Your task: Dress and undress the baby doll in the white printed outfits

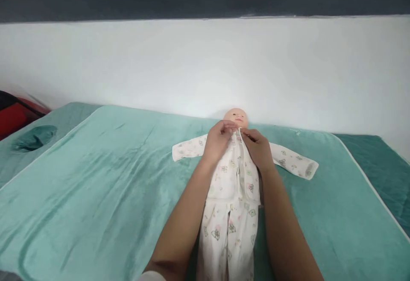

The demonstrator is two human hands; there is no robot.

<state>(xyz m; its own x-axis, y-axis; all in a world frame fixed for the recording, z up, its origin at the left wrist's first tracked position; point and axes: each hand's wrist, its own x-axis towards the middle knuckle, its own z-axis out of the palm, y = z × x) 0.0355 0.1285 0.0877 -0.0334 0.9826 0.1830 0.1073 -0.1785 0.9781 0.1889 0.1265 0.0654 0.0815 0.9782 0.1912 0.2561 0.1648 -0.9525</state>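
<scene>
Shirt (224, 180) — beneath both hands (218, 141) (260, 149)

A green sheet (96, 178) was spread over a green cover (365, 153); a white wall (153, 63), topped by a dark band (205, 1), was seen on the far side, and a red-and-black object (14, 118) at left

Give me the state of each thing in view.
Doll: lying face up
Printed top: over the doll's body, sleeves spread outward
Printed trousers: below the top, legs downward
Green sheet: spread out, wrinkled
Left hand: at the doll's neck
Right hand: at the top's neckline
</scene>
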